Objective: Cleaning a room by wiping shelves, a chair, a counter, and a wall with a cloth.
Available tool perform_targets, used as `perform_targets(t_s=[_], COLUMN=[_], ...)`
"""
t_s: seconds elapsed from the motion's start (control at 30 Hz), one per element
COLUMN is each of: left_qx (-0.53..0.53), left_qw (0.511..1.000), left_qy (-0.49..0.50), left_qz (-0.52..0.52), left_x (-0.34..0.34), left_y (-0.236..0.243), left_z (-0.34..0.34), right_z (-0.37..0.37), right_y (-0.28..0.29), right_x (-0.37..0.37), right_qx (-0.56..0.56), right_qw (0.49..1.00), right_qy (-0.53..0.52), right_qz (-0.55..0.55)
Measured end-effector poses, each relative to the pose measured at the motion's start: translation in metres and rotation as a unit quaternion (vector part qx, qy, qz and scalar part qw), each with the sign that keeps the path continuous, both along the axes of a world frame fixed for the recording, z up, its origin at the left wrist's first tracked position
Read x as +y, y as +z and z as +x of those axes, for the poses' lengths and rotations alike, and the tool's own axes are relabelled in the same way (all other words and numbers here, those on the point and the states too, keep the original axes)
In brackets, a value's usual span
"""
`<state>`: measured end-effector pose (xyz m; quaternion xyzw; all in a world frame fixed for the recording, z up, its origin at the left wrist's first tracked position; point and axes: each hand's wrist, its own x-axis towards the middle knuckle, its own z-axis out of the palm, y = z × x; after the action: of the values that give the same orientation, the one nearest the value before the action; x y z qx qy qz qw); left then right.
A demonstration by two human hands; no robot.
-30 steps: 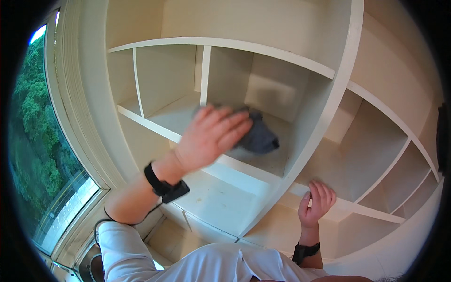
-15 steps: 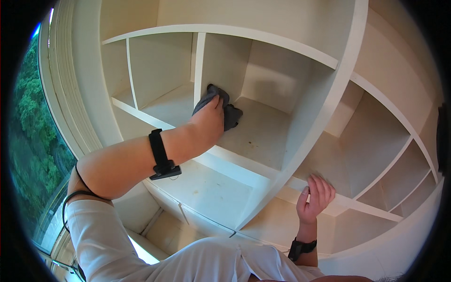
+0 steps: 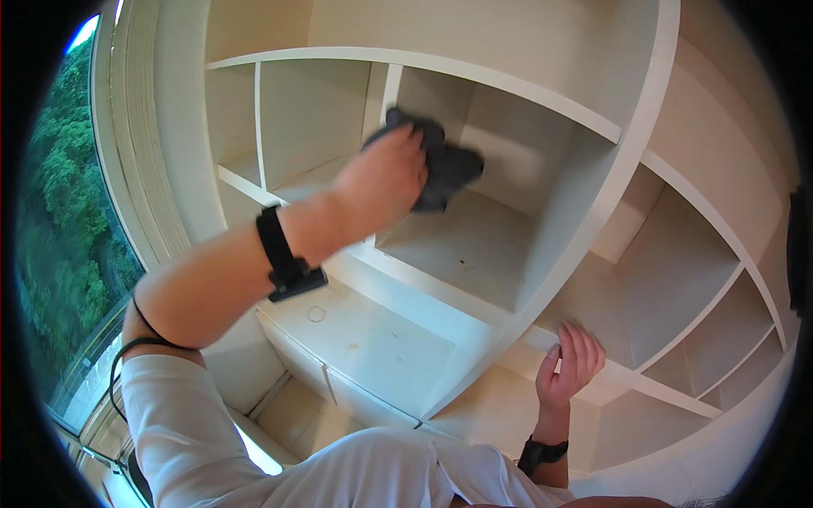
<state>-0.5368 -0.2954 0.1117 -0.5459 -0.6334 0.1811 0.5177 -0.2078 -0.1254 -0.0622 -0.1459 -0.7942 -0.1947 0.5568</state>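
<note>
Dark grey, soft and crumpled, a bunched cloth lies under the fingers of the left hand, jutting past them up and to the right, in front of the large middle compartment of a white-painted shelf unit. Its longer spread slants from upper left, by a narrow white upright divider, down toward the right. Blur and overlap leave it unclear whether the cloth actually touches that divider. Beneath it, the pale compartment floor carries a few small dark specks.

Of the two hands, the left is plainly the nearer, being closed over the cloth with its fingers curled and its back toward the camera. The left forearm, wearing a wide black strap with a flat box, reaches up and rightward from a bent elbow.

Well apart, lower and to the right, the right hand rests at the white front edge of the neighbouring compartment, fingers together and gently bent, thumb held away, with nothing visibly in its hold. A black wristband circles that wrist.
</note>
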Motion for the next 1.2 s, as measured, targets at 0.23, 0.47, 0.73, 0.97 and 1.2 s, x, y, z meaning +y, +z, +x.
perform_targets(t_s=[0.23,0.47,0.73,0.97,1.2], left_qx=[-0.079,-0.427,-0.813,-0.863,-0.937], left_qw=[0.987,0.755,0.08,0.127,0.21], left_qy=[-0.136,-0.391,-0.429,-0.413,-0.246], left_qz=[-0.04,0.307,0.386,0.264,0.131], left_x=[-0.023,-0.072,-0.014,0.009,-0.008], left_y=[-0.063,-0.067,-0.014,0.001,-0.071], left_z=[-0.017,-0.034,-0.069,-0.044,-0.067], right_z=[0.002,-0.003,-0.01,-0.014,-0.026], right_y=[0.001,0.0,-0.002,-0.009,-0.018], right_x=[-0.001,-0.006,-0.002,-0.007,-0.006], right_qx=[-0.001,0.012,0.046,0.02,0.103], right_qw=[1.0,1.0,0.999,0.998,0.992], right_qy=[0.004,0.003,-0.02,-0.052,-0.069], right_qz=[-0.007,-0.022,0.013,-0.012,-0.027])
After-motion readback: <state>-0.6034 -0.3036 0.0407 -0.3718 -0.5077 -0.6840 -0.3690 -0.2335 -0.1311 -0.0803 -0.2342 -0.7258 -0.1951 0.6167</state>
